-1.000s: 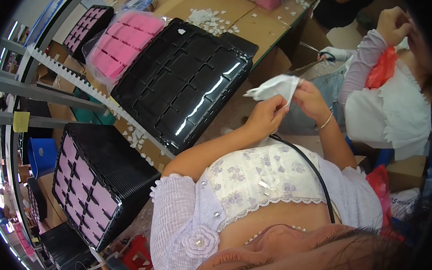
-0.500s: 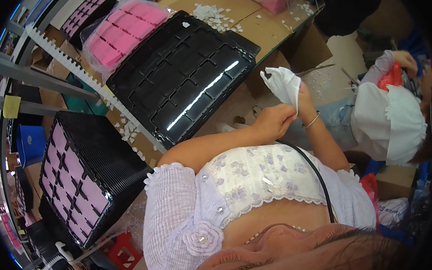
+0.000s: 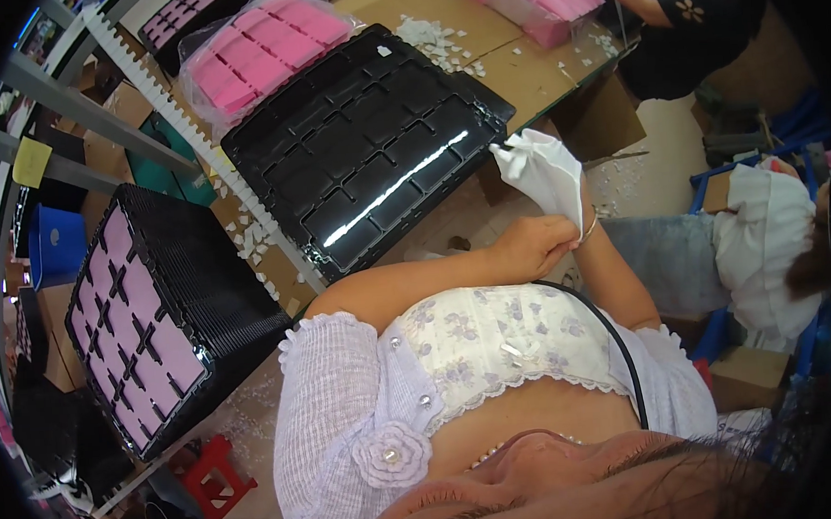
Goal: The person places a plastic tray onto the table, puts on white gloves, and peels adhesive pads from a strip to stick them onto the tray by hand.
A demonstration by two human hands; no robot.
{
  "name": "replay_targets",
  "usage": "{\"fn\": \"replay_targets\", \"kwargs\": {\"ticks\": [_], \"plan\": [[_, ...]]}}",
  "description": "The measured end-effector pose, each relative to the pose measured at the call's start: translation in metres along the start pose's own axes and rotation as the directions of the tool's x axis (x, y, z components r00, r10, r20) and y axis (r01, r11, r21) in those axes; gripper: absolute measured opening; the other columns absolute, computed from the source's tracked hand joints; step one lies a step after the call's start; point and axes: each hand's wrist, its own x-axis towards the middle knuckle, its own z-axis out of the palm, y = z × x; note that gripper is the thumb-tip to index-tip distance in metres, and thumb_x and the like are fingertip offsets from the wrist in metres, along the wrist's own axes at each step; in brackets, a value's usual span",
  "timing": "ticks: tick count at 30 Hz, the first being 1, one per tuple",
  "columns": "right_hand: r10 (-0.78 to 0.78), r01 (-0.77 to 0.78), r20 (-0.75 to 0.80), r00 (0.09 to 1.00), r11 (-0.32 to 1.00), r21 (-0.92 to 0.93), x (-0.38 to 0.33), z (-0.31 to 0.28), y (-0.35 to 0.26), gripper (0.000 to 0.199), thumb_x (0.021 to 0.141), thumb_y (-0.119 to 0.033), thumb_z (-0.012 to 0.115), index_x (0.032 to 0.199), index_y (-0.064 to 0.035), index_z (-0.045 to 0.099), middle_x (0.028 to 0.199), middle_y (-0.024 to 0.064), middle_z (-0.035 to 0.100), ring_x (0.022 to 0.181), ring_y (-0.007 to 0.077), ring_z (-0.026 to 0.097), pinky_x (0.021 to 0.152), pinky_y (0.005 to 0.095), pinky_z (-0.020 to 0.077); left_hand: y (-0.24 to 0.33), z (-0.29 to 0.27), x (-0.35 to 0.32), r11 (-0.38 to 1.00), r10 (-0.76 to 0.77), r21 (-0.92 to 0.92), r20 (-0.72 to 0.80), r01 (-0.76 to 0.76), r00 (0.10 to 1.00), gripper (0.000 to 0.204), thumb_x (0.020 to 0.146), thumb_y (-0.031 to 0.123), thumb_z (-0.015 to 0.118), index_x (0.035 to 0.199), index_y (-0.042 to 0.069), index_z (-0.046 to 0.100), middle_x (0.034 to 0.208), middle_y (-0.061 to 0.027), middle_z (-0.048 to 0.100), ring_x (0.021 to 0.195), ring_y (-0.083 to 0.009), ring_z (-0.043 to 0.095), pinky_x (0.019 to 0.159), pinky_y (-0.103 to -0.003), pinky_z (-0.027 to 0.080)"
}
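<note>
Head view: white glove is on the right hand, pulled most of the way down. Thin white fabric, loose and wrinkled, fingers bunched and pointing up-left; the tips sit just beside the near corner of the black tray. The cuff ends at the wrist, next to a thin bracelet.

Left hand: bare, fingers curled closed at the glove cuff, pinching the edge. Right hand: inside the glove, fingers together and slightly bent; can't tell if it grips anything.

Both hands are held in front of the chest, off the table edge, above the floor gap.

Around:
- black tray: glossy, many rectangular cells, lies flat on the brown table, strong light streak across it.
- pink trays: in clear wrap, behind the black tray.
- tray stack: tall black stack with pink cells on its face, at the left, well apart from the hands.
- white scraps: scattered on the table.
- a second person in a white top at the right, and another in dark clothes at the top right.
</note>
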Motion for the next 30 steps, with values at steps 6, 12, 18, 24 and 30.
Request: {"fn": "replay_targets", "kwargs": {"ticks": [6, 12, 18, 24, 30], "plan": [[0.157, -0.161, -0.049, 0.986, 0.983, -0.092, 0.011, -0.004, 0.003, 0.033, 0.082, -0.015, 0.052, 0.113, -0.0069, 0.051, 0.112, 0.0014, 0.053, 0.096, 0.0132, 0.052, 0.081, 0.0292, 0.0384, 0.000, -0.002, -0.001, 0.999, -0.001, 0.052, -0.037, 0.003, 0.999, 0.006, 0.080, 0.005, 0.057, 0.081, 0.002, 0.052, 0.074, -0.0135, 0.052, 0.069, -0.0317, 0.054, 0.059, -0.037, 0.043], [0.220, -0.213, 0.051, 0.974, 0.970, -0.115, 0.024, 0.033, -0.006, 0.039, 0.078, -0.021, 0.053, 0.117, -0.0159, 0.051, 0.115, -0.0013, 0.053, 0.108, 0.0105, 0.043, 0.073, 0.0322, 0.0364, 0.005, -0.004, 0.001, 1.000, 0.009, 0.008, -0.014, -0.009, 1.000, 0.006, 0.081, 0.006, 0.057, 0.081, 0.002, 0.052, 0.074, -0.0137, 0.052, 0.069, -0.0321, 0.054, 0.060, -0.036, 0.043], [0.216, -0.265, 0.156, 0.964, 0.844, 0.466, 0.031, 0.094, -0.037, 0.040, 0.076, -0.030, 0.054, 0.116, -0.0212, 0.055, 0.119, 0.0009, 0.052, 0.121, 0.0112, 0.035, 0.057, 0.0336, 0.0392, 0.000, 0.000, -0.004, 0.998, 0.009, -0.064, -0.011, -0.010, 1.000, 0.008, 0.082, 0.006, 0.056, 0.079, 0.001, 0.050, 0.072, -0.0135, 0.052, 0.067, -0.0311, 0.054, 0.059, -0.035, 0.043], [-0.078, 0.026, 0.147, 0.986, 0.945, 0.326, 0.061, 0.060, -0.029, 0.055, 0.083, -0.023, 0.051, 0.134, -0.0154, 0.032, 0.138, 0.0073, 0.033, 0.126, 0.0229, 0.034, 0.090, 0.0337, 0.0324, 0.015, -0.013, 0.013, 0.988, -0.076, -0.135, -0.045, 0.069, 0.996, 0.009, 0.083, 0.007, 0.056, 0.080, 0.002, 0.050, 0.072, -0.0121, 0.053, 0.066, -0.0249, 0.055, 0.059, -0.032, 0.043], [-0.183, 0.181, -0.013, 0.983, 0.979, -0.089, 0.071, 0.049, -0.039, 0.063, 0.087, -0.031, 0.055, 0.138, -0.0090, 0.025, 0.140, 0.0102, 0.032, 0.127, 0.0274, 0.034, 0.101, 0.0349, 0.0295, 0.013, -0.043, 0.020, 0.948, -0.239, 0.138, -0.289, 0.287, 0.927, 0.030, 0.077, 0.018, 0.065, 0.094, 0.003, 0.046, 0.069, -0.0105, 0.054, 0.056, -0.0238, 0.055, 0.053, -0.033, 0.043]]}}
